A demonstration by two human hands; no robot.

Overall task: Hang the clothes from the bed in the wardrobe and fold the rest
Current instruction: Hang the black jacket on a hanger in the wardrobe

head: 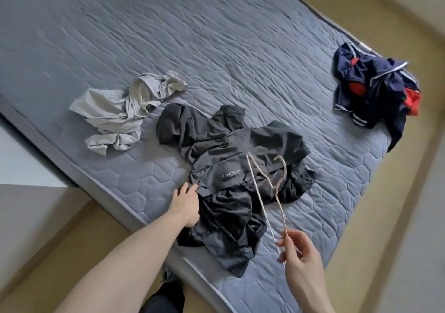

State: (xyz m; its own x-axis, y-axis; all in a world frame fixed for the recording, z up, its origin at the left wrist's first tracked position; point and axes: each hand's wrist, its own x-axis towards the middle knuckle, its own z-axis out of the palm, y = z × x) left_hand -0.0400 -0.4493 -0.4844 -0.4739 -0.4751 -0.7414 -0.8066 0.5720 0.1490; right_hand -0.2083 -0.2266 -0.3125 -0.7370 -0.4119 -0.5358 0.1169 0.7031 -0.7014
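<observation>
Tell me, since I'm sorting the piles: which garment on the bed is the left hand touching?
The black jacket in the middle, with white lettering. The left hand rests at its edge, while the light grey garment and the navy-and-red one lie apart, untouched.

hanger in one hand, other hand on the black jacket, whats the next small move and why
Probably lift the crumpled black jacket by its edge with the left hand to find the collar opening: the right hand already pinches the thin pale hanger above it, and the jacket lies bunched.

Left hand (186, 204) touches the black jacket (231, 168) on the bed (216, 47); right hand (299, 252) pinches a hanger (277, 187).
</observation>
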